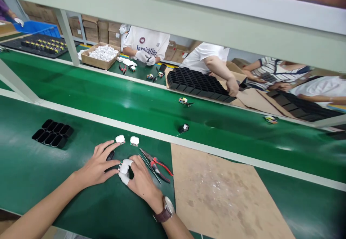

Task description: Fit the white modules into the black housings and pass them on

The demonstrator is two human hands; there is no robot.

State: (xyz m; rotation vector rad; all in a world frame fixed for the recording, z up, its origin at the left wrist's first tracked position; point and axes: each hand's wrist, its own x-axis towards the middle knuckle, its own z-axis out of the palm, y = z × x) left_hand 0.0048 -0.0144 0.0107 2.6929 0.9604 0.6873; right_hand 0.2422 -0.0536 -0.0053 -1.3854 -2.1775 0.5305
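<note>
My left hand (97, 166) rests on the green mat with fingers spread over a small black part (110, 156), its index tip near a white cap (120, 139). My right hand (140, 179), white-taped at thumb and index finger and wearing a wristwatch, pinches a small part (120, 166) between itself and my left thumb. A second white cap (134, 140) lies just beyond. Red-handled pliers (158, 165) and a thin metal tool (149, 167) lie right of my right hand.
A black cell tray (52, 133) sits at left, a brown cardboard sheet (221, 195) at right. Small assemblies (183, 127) ride the conveyor belt (151, 106). Across it, people work by a large black tray (200, 84) and a box of white caps (100, 54).
</note>
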